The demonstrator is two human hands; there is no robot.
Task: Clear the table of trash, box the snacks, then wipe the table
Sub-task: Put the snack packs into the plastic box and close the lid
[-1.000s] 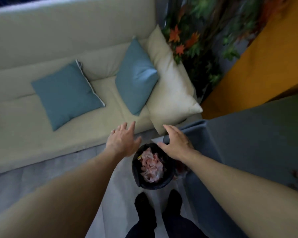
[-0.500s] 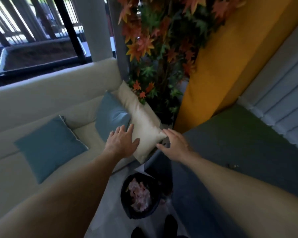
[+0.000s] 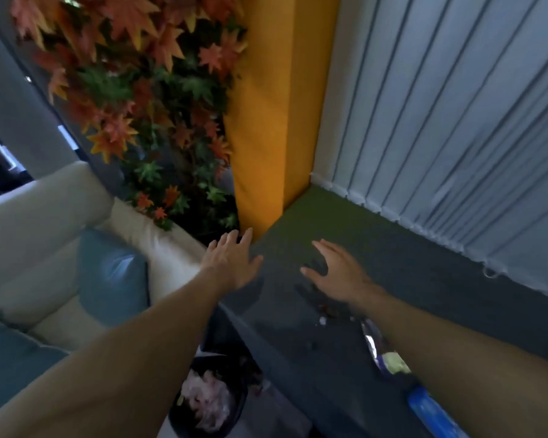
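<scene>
The dark grey-green table [image 3: 377, 257] fills the right half of the view. My left hand [image 3: 231, 263] hovers over its left edge with the fingers spread and nothing in it. My right hand [image 3: 339, 273] is stretched out over the table top, fingers straight, also holding nothing. Small crumbs and scraps [image 3: 325, 311] lie on the table under my right forearm. A shiny snack wrapper [image 3: 380, 352] and a blue packet [image 3: 431, 409] lie near the front right, partly hidden by my arm. A black trash bin [image 3: 209, 403] holding pink crumpled trash stands on the floor below the table's left edge.
A cream sofa [image 3: 45, 216] with blue cushions [image 3: 114, 279] stands to the left. An artificial plant with orange leaves [image 3: 146, 99] and a yellow column [image 3: 272, 105] stand behind the table corner. Pale vertical blinds [image 3: 456, 121] line the table's far side.
The view has swung up and to the right, from the bin and sofa to the table. Both hands have moved from above the bin to over the table top, still holding nothing.
</scene>
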